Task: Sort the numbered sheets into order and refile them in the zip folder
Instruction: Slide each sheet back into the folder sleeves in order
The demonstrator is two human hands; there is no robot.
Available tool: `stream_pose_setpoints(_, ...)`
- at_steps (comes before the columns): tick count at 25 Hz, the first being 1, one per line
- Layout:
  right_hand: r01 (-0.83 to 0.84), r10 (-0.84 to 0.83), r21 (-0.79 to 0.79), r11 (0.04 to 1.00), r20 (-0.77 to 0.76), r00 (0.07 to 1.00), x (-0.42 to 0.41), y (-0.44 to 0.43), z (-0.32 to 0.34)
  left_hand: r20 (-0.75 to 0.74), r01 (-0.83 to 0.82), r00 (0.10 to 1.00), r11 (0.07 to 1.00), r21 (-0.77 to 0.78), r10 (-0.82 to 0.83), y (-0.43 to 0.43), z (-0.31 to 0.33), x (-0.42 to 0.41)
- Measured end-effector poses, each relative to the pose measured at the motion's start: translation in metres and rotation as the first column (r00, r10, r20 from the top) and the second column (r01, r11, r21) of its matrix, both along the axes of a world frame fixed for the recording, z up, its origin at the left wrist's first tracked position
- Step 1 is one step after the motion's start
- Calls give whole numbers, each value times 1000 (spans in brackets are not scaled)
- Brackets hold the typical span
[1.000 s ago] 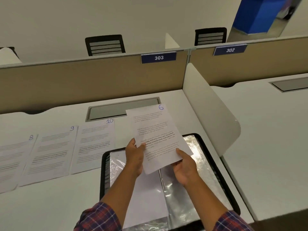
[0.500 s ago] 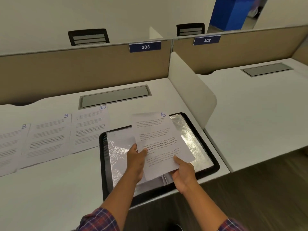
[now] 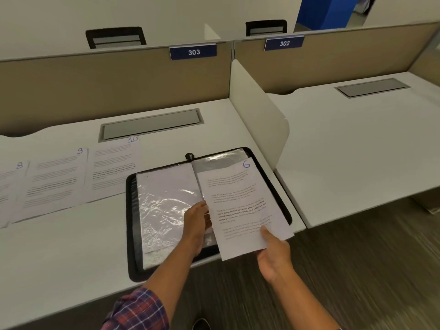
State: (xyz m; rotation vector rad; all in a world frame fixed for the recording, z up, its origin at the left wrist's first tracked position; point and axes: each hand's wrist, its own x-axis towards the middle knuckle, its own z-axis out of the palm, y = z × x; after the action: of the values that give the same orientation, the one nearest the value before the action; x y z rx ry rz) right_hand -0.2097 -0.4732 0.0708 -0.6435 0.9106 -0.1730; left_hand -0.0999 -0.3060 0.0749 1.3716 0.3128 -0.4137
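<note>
writing: blue handwritten "6" at the top right of sheet 6 (image 3: 240, 206). right hand (image 3: 273, 256) pinches its near corner, thumb on top. left hand (image 3: 196, 225) at its left edge, fingertips hidden under it; cannot tell the grip. sheet 6 extends beyond both hands, over the right half of the open zip folder (image 3: 131, 234). far left of my left hand: sheet 10 (image 3: 114, 170), sheet 9 (image 3: 54, 184), sheet 8 (image 3: 12, 186). beyond: plate 303 (image 3: 193, 52), plate 302 (image 3: 284, 43).

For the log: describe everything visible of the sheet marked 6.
The sheet marked 6 is white paper with grey paragraphs, some bold lines and a handwritten blue 6 top right. Held tilted over the right half of the open zip folder, its lower end overhangs the desk edge. The right hand pinches its bottom edge; the left hand meets its left edge.
</note>
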Motion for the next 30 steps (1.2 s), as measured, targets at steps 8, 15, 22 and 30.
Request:
stream_pose_setpoints(8,-8,7,-19,1000,-12,1000,-73,-76,0,288,187,490,422,887,-823,-36,-39,-13)
stream_pose_setpoints(15,-70,70,-9,998,-43,997,-134,-124,-15,190,26,346,212,977,-919,-42,-40,-14)
stream_pose_setpoints(22,-150,150,-19,988,-3,989,-163,-134,-17,246,133,559,378,916,-792,-45,-28,-18)
stream_pose_setpoints(30,-251,249,-125,960,-33,968,-189,-137,-17,226,192,544,382,904,-808,-38,-26,-6)
